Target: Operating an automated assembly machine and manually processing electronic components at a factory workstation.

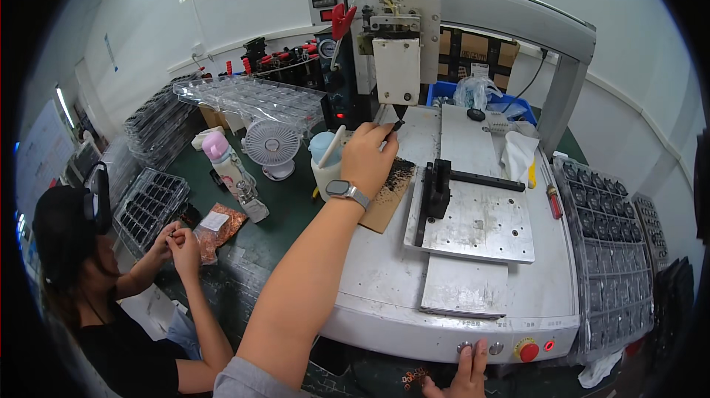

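My left hand, with a watch on the wrist, reaches up over the machine's white bed. Its fingers pinch a small black part just under the dark pointed tip of the machine head. Whether part and tip touch, I cannot tell. Below this hand lies a brown cardboard piece strewn with black crumbs. At the machine's front panel, two outstretched fingers of my right hand rest at a round metal button; the hand holds nothing I can see. To its right is a red knob.
A metal plate with a black fixture sits mid-bed. Trays of black parts stand right. On the left are a white fan, a pink-capped bottle and a bag of copper-coloured pieces. A co-worker's hands work there.
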A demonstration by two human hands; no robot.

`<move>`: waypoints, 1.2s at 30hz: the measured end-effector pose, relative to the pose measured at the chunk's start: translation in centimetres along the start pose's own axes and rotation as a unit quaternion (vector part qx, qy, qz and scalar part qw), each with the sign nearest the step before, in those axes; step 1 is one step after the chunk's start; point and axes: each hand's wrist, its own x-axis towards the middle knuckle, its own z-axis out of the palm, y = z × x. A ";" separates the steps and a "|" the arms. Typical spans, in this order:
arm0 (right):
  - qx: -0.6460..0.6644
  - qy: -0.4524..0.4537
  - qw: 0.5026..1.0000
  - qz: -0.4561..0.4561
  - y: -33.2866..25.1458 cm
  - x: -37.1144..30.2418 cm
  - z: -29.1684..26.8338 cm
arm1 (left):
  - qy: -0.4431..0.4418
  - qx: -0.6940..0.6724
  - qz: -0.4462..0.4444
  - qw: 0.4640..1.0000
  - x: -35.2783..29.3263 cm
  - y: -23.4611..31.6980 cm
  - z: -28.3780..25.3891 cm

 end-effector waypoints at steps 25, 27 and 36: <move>0.014 0.012 1.000 -0.010 0.0 0.2 -0.1 | 0.011 0.014 0.040 0.999 0.1 0.3 0.0; 0.017 0.013 1.000 -0.012 0.1 0.2 0.0 | 0.011 0.019 0.042 0.999 0.1 0.3 -0.1; 0.017 0.015 1.000 -0.012 0.0 0.1 0.0 | 0.018 0.026 0.050 0.998 0.1 0.1 0.0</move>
